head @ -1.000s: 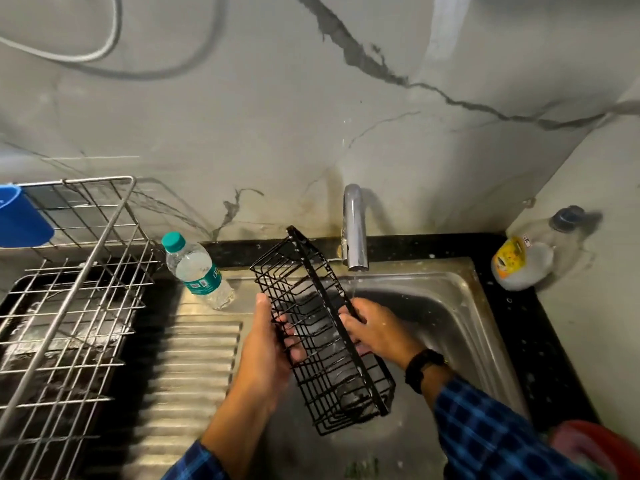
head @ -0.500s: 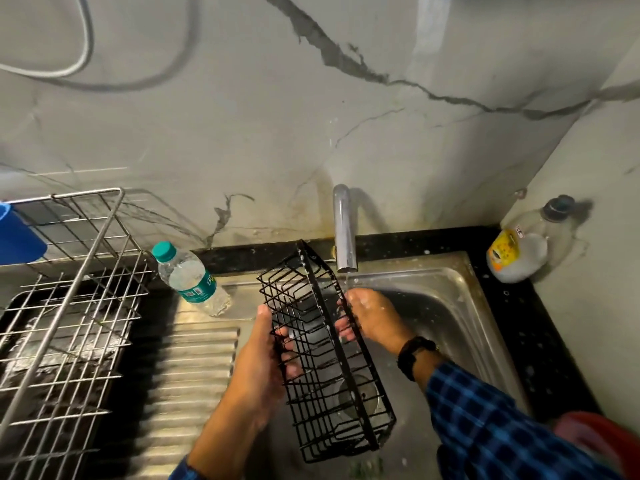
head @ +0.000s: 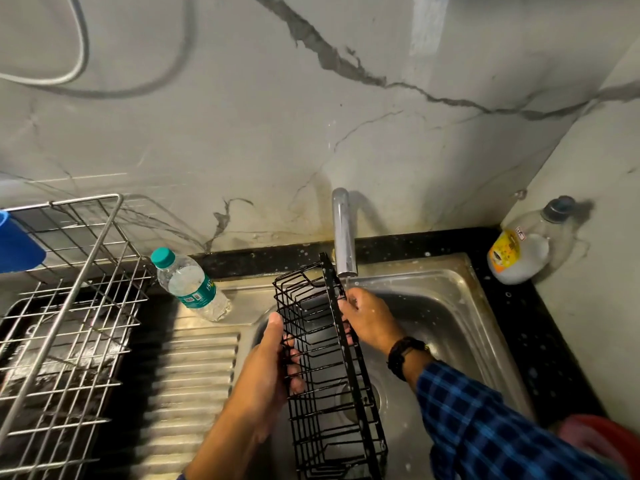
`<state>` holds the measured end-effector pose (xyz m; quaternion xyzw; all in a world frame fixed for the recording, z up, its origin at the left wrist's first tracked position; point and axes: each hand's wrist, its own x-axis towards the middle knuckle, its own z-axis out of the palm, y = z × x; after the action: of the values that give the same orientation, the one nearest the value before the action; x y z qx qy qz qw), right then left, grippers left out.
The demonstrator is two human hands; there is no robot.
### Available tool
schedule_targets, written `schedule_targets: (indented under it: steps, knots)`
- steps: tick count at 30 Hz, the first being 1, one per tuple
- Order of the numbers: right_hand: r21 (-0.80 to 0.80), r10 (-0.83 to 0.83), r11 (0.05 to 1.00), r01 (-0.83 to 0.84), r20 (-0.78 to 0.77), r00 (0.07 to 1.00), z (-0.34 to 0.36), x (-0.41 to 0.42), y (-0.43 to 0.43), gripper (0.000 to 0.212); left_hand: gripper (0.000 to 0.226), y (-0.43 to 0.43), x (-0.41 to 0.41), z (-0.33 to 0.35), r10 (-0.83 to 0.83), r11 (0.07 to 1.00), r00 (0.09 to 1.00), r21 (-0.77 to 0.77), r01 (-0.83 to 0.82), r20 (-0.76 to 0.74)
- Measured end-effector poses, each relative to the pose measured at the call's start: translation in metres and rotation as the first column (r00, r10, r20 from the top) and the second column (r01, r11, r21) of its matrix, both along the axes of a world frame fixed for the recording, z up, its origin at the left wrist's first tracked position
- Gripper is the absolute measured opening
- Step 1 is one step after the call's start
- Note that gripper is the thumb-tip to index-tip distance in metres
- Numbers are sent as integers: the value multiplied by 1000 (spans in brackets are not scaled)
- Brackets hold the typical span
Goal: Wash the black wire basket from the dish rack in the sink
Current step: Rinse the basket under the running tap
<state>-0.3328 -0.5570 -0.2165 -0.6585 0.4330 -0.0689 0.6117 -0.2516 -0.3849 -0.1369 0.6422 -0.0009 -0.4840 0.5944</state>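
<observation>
The black wire basket (head: pixel 325 382) is long and narrow and hangs tilted over the steel sink (head: pixel 446 306), its far end just below the tap (head: pixel 343 237). My left hand (head: pixel 266 372) grips its left side with fingers hooked through the wires. My right hand (head: pixel 370 320) holds the upper right rim near the far end, directly under the thin stream of water that falls from the tap. The basket's near end reaches down toward the drain.
A steel dish rack (head: pixel 65 327) stands at the left beside the ribbed drainboard (head: pixel 194 386). A water bottle (head: pixel 190 285) lies behind the drainboard. A plastic jug (head: pixel 523 251) sits in the back right corner. A blue container (head: pixel 17 244) hangs at the far left.
The basket has moved up and back so that its far end is under the tap. My right hand has slid along the rim toward the far end, into the water stream.
</observation>
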Motion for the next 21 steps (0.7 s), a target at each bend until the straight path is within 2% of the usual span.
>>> schedule_targets:
  steps: [3,6,8,11,13,15,18,19,21]
  knots:
    - [5,-115,993,116,-47,992,-7,3,-2,32,64,1,1,-3,-26,1000,1000,12,26,5]
    - [-30,-145,989,144,-21,989,-10,1,-2,31,66,1,3,-3,-35,999,999,25,35,-1]
    - [-79,-93,993,91,-21,995,-11,-1,-3,26,64,0,4,-4,-42,999,999,28,42,-14]
    - [-165,3,986,-27,-141,990,-12,-2,-8,22,57,1,5,-6,-59,997,997,48,61,-45]
    - [-146,26,988,-57,-205,978,-12,-2,-10,20,54,1,7,-6,-60,996,996,67,65,-66]
    - [-79,55,995,-69,-162,985,-10,-4,-9,18,53,2,9,-7,-53,995,994,82,61,-91]
    - [-154,136,976,-154,-123,983,-11,-8,-11,17,53,5,12,-5,-56,992,986,99,72,-156]
    - [-139,162,974,-180,-132,978,-11,-10,-14,15,53,6,14,-9,-57,993,983,88,73,-173]
    - [48,198,980,-193,-127,972,-9,-10,-23,18,57,7,16,-11,-55,994,980,86,73,-191]
